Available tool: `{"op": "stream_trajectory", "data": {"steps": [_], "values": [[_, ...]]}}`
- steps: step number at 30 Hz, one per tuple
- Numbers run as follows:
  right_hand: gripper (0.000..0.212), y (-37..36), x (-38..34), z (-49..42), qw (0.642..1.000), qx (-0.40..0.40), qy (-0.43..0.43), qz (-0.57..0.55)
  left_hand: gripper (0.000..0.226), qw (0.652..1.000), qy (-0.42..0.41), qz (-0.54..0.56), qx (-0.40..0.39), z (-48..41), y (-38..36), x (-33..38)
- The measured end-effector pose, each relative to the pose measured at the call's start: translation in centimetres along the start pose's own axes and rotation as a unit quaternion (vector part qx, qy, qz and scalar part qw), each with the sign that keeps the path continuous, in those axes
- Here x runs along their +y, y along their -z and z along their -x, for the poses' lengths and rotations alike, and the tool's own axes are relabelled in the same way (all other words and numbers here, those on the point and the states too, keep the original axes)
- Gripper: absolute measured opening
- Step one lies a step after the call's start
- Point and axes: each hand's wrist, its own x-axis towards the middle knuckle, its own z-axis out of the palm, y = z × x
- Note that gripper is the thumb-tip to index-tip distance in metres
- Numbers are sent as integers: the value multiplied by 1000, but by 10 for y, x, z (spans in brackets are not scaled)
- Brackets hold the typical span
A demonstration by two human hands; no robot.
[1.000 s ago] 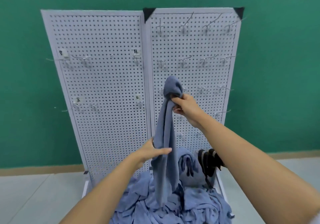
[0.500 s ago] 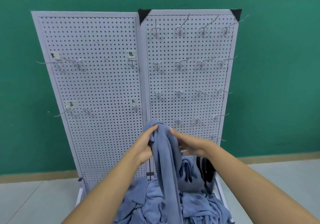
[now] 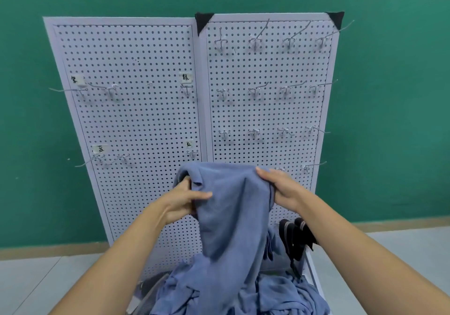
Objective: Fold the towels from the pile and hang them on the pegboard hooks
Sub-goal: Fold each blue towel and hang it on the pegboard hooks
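**Blue towel held up by both hands in front of the pegboard**

The blue towel (image 3: 233,205) hangs in the air in front of the lower part of the pegboard, gathered along its top edge and drooping down to the pile (image 3: 280,295) of blue towels below. The left hand (image 3: 181,201) pinches the towel's upper left corner, thumb across the front and fingers curled into the cloth. The right hand (image 3: 282,190) grips the upper right edge, with its fingers wrapped round the bunched fabric. The two hands are apart, with the towel stretched between them.

Just right of the pile, dark striped cloths (image 3: 295,236) hang low on the board. The white pegboard (image 3: 136,120) stands as two panels side by side, with rows of bare metal hooks (image 3: 254,39) and small handwritten labels (image 3: 186,77). Behind it is a green wall (image 3: 394,120); a pale floor (image 3: 36,283) runs beneath.
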Motion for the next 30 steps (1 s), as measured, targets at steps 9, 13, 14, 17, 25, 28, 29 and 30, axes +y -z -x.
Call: {"op": "stream_trajectory", "data": {"steps": [9, 13, 14, 17, 25, 28, 29, 30], "values": [[20, 6, -14, -8, 999, 53, 7, -12, 28, 992, -54, 116, -2, 2, 4, 10], [26, 3, -19, -8, 998, 51, 6, -20, 16, 997, -7, 79, 18, 5, -7, 11], [28, 3, -19, -9, 998, 54, 3, -24, 10, 996, 26, 75, 30, 5, -7, 11], [31, 6, -21, -7, 999, 49, 4, -10, 14, 994, 89, 18, 64, 1, 5, 9], [25, 16, -3, 6, 937, 86, -28, 338, 17, 977, 80, -89, 176, -1, 23, 12], [38, 21, 0, 9, 940, 131, -30, 313, 22, 981, 107, 7, 164, 5, 29, 17], [36, 25, 1, 9, 947, 140, -28, 288, 19, 980, 113, 46, 155, 7, 30, 18], [30, 28, 1, 10, 955, 150, -26, 256, 19, 979, 113, 81, 147, 8, 32, 18]]}}
